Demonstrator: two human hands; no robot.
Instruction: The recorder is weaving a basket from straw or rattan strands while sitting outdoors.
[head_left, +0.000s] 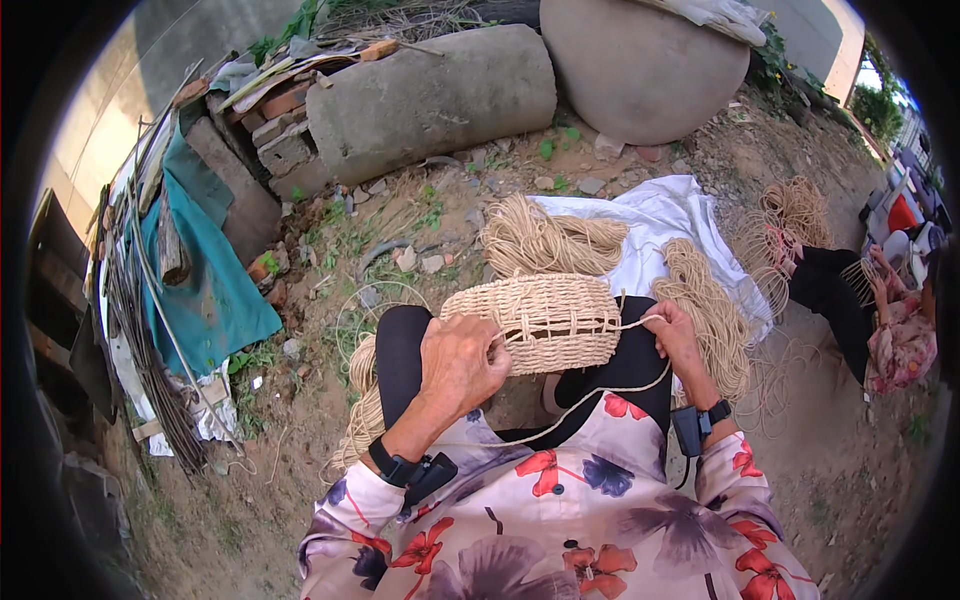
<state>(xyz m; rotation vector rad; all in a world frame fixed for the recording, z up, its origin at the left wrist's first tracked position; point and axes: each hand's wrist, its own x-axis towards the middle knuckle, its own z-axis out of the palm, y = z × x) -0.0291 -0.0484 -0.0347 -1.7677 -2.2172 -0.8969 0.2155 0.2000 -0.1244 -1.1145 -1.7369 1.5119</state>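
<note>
The woven basket point(565, 295) is resting between the seated person's knees, with a row of gaps showing along its side. The left hand point(465, 360) is gripping its left end with curled fingers; I cannot tell whether they are also pinching a strand. The right hand point(672, 330) is holding a thin cord point(636, 323) between thumb and fingers, and the cord is running straight into the basket's right end. Cord bundles point(550, 238) are lying by a white sheet point(670, 205) beyond, and another person point(895, 340) is sitting at far right.
</note>
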